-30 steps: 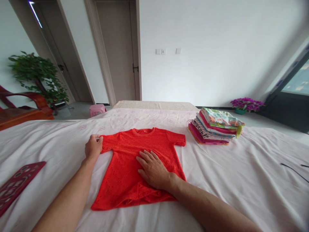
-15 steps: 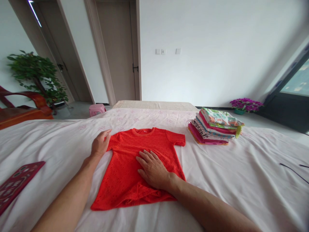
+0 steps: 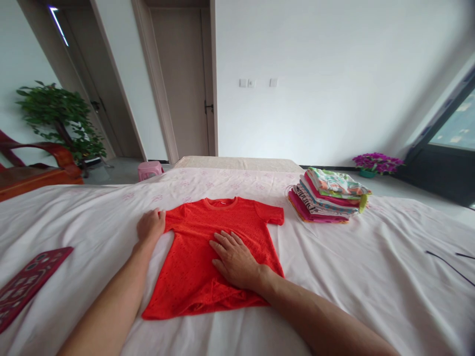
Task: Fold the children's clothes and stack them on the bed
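A red short-sleeved T-shirt [image 3: 200, 247] lies spread out on a white cloth [image 3: 334, 287], its collar at the far side and its hem bunched a little near me. At the left sleeve, my left hand [image 3: 151, 225] has its fingers closed on the fabric, hiding the sleeve's end. My right hand [image 3: 235, 259] rests flat on the middle of the shirt with the fingers spread.
To the right of the shirt stands a stack of folded clothes [image 3: 326, 195]. A dark red patterned board-like item [image 3: 31, 284] lies at the left. Thin dark rods [image 3: 447, 264] show at the right edge. Beyond are a pink stool [image 3: 150, 170] and a wooden chair [image 3: 48, 163].
My left hand let go of the sleeve's end, opened and moved right along it, then drew back slightly and closed on the sleeve. My right hand has stayed put.
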